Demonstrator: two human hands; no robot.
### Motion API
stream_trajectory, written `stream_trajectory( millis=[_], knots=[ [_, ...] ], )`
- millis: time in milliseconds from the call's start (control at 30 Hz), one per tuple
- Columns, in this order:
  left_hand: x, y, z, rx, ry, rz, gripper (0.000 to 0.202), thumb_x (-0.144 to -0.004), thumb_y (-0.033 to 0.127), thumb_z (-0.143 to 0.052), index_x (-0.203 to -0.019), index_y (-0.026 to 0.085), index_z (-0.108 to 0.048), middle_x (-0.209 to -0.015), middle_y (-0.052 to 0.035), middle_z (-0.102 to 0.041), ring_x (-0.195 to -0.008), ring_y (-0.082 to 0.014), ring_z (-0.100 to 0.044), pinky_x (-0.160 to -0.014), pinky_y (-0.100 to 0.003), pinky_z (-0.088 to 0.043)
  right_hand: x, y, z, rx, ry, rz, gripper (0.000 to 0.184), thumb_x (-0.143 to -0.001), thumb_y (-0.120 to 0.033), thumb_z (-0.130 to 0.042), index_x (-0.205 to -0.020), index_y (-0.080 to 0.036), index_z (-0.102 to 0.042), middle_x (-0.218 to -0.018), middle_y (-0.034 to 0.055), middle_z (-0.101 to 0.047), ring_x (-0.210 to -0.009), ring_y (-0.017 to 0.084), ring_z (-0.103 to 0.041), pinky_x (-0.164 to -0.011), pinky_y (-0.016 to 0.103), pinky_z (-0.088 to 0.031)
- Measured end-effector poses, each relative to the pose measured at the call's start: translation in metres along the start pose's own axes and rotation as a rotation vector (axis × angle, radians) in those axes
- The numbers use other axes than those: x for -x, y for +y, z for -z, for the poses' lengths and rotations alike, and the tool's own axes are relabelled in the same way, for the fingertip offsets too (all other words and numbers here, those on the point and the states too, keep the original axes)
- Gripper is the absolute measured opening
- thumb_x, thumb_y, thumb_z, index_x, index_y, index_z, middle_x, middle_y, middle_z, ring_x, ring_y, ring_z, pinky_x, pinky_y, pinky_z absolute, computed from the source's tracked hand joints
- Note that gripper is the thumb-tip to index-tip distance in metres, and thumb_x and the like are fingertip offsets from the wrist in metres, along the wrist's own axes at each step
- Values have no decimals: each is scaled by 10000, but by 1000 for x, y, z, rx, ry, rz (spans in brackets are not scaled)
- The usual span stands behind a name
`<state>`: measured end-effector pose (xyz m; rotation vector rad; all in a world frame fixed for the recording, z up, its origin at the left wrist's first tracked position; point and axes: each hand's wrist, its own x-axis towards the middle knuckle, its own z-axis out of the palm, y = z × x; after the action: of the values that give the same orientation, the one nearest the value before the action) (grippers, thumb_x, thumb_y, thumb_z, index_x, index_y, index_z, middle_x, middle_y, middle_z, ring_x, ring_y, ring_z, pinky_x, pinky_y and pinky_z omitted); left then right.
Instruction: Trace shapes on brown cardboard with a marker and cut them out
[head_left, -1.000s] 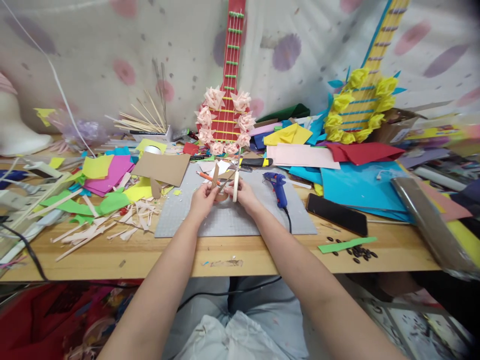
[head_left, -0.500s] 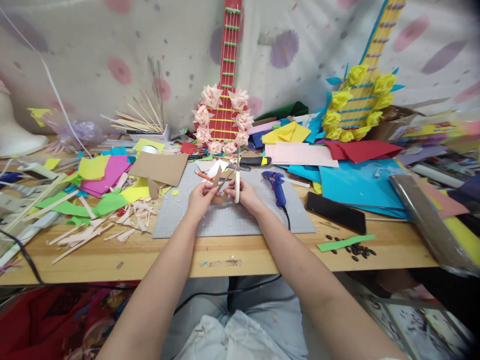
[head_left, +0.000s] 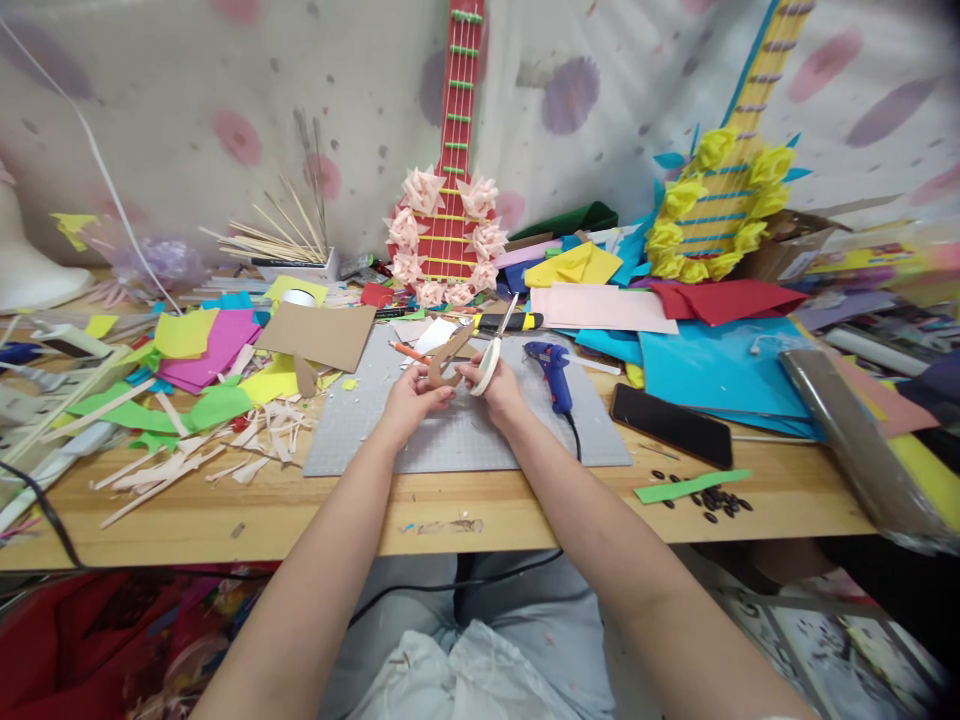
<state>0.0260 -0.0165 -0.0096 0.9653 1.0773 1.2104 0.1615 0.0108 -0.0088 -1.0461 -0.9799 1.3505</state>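
Through the head camera we saw both our hands raised over the far half of the mat (head_left: pixel 465 445), which lay on the desk (head_left: pixel 300 510). Our left hand (head_left: pixel 409 400) had its grip pinched on the lower end of a curved brown cutout (head_left: pixel 444 360), which stood above the mat's far middle. Our right hand (head_left: pixel 501 388), just right of the left, had its grip closed around the white handles of the scissors (head_left: pixel 491 360). Their blades tilted up and rightward over the mat's far edge, and we could not tell whether they were parted. The handles sat just beside the cutout, but we could not tell whether they touched it.

A blue glue gun (head_left: pixel 551 372) lay on the mat's right part, with a knife (head_left: pixel 511 322) at the mat's far edge. A brown cardboard (head_left: pixel 319 335) overlapped the mat's far left corner, and pale scraps (head_left: pixel 225 450) lay left of the mat. A black phone (head_left: pixel 671 425), a green strip (head_left: pixel 690 487) and dark seeds (head_left: pixel 716 502) lay right of the mat. A red guitar (head_left: pixel 448 235) stood behind the mat.
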Motion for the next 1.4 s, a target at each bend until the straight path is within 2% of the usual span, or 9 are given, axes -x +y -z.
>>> stream_trajectory(
  millis=[167,267,467,600,700,867,967,1267,1400],
  knots=[
    [-2,-2,1,115,170,-63,350,-555,144,-732,-814,147,-497,-662,-12,-671,-605,-155,-656,-626,-303,-531,4,-1,-4,3,-64,-15,513,-429,-403,-758,-753,-186,-424,-625,-61,-539,-446,60,-462,-446,218,-348],
    [-3,-1,2,143,185,-45,310,-581,135,-715,-809,135,-506,-669,-19,-664,-607,-152,-654,-596,-285,-528,4,-4,-4,34,-65,-9,517,-432,-420,-758,-748,-187,-422,-599,-71,-519,-436,55,-456,-435,208,-338],
    [-7,7,9,299,314,-150,145,-703,135,-605,-794,157,-494,-801,-27,-659,-735,-147,-662,-611,-248,-524,5,-14,6,188,-122,-76,463,-600,-601,-609,-717,-179,-457,-520,-50,-481,-410,52,-400,-408,202,-304],
    [-13,9,20,406,428,-239,126,-722,129,-579,-815,181,-512,-834,10,-629,-717,-103,-642,-670,-263,-532,10,-23,17,514,-384,-108,453,-633,-620,-574,-648,-174,-495,-484,-50,-433,-416,62,-375,-415,210,-285],
    [-16,8,27,430,486,-234,125,-709,140,-601,-799,177,-523,-818,7,-630,-694,-91,-631,-680,-260,-528,15,-31,21,793,-578,-11,408,-611,-570,-622,-686,-171,-581,-592,-30,-536,-523,85,-453,-484,207,-321],
    [-15,8,28,407,455,-236,133,-685,174,-640,-785,165,-553,-780,-3,-649,-726,-106,-635,-689,-254,-523,16,-39,17,1139,-574,46,447,-652,-615,-569,-798,-196,-627,-741,12,-633,-651,148,-529,-556,229,-343],
    [-13,9,24,412,418,-221,127,-683,177,-642,-778,159,-558,-760,-2,-652,-710,-114,-639,-678,-268,-524,12,-42,15,1227,-569,18,464,-647,-647,-557,-793,-211,-623,-765,26,-649,-664,168,-540,-568,241,-346],
    [-8,4,9,412,366,-141,144,-693,168,-652,-782,145,-541,-752,-20,-672,-723,-120,-657,-744,-272,-516,16,-47,-3,1024,-627,-50,493,-627,-677,-554,-606,-185,-593,-518,14,-551,-541,141,-494,-566,259,-377],
    [-5,-1,-2,486,305,-96,119,-724,147,-622,-805,153,-535,-775,-30,-686,-791,-141,-665,-787,-284,-513,17,-43,-12,1015,-633,-37,496,-650,-674,-534,-617,-185,-604,-525,21,-561,-566,157,-511,-580,265,-386]
  ],
)
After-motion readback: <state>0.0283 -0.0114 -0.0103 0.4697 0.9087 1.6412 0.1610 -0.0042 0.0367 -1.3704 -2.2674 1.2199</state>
